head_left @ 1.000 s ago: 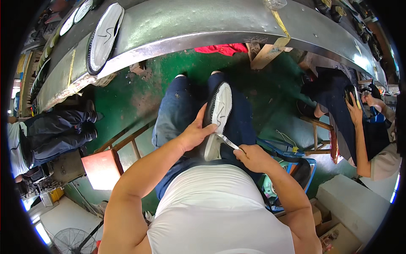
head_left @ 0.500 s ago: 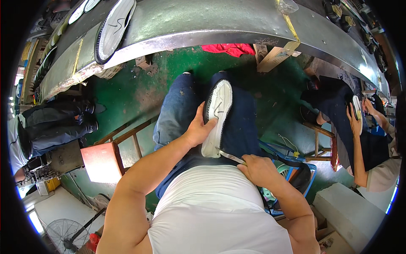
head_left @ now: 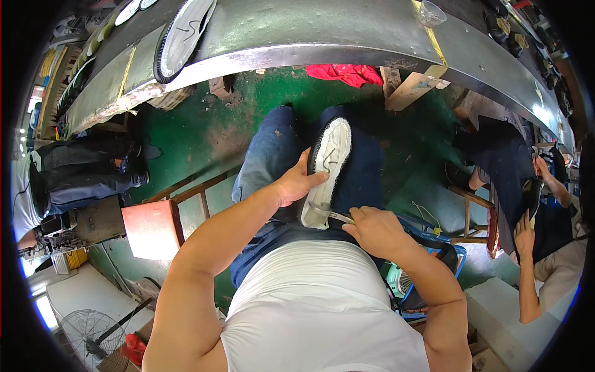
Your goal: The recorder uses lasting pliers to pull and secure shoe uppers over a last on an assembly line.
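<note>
A shoe rests on my thighs with its pale, unfinished underside up, dark stitching round its rim and a dark mark drawn on it. My left hand grips its left side near the middle, thumb lying on the underside and fingers wrapped beneath. My right hand is closed round the handle end of a thin, flat-bladed metal tool. The tool's blade lies across the heel end of the underside, nearest my body. The fingers under the shoe are hidden.
A metal-topped bench crosses ahead, with another upturned shoe at its edge. On the left are a red-topped stool and a fan. A blue-framed chair stands at my right. Co-workers sit at both sides.
My right hand has brought the blade up and further over the heel end of the shoe. The whole view has shifted slightly. The right-hand co-worker's hand has moved lower.
</note>
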### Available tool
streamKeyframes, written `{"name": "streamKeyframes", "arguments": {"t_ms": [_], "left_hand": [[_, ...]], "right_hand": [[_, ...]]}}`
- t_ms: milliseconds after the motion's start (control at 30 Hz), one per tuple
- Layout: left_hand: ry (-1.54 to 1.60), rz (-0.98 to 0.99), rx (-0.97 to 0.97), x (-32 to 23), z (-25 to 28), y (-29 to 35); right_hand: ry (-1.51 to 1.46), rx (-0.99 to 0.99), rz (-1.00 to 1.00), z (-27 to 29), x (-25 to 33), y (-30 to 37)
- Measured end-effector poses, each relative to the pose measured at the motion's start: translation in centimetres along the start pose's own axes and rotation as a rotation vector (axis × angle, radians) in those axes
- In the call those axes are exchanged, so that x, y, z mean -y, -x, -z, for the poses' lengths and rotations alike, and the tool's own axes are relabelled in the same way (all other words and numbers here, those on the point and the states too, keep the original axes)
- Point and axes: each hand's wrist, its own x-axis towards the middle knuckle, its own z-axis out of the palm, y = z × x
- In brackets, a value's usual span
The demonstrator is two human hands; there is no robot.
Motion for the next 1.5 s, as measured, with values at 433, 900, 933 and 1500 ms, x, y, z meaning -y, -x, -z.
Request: {"name": "streamKeyframes", "arguments": {"t_ms": [433, 900, 933, 1500], "left_hand": [[-0.473, -0.115, 0.055, 4.3, -0.6, 3.8], [-0.410, -0.184, 0.015, 4.2, -0.4, 4.0], [-0.415, -0.189, 0.009, 3.9, 0.1, 4.0], [-0.220, -0.538, -0.237, -34.8, 3.3, 2.8]], "right_hand": [[-0.301, 0.178, -0.224, -0.3, -2.4, 2.1], [-0.223, -0.023, -0.107, -1.0, -1.8, -1.2], [-0.222, -0.027, -0.099, -0.8, -2.4, -1.3], [-1.201, 0.014, -0.319, -5.1, -8.9, -1.2]]}}
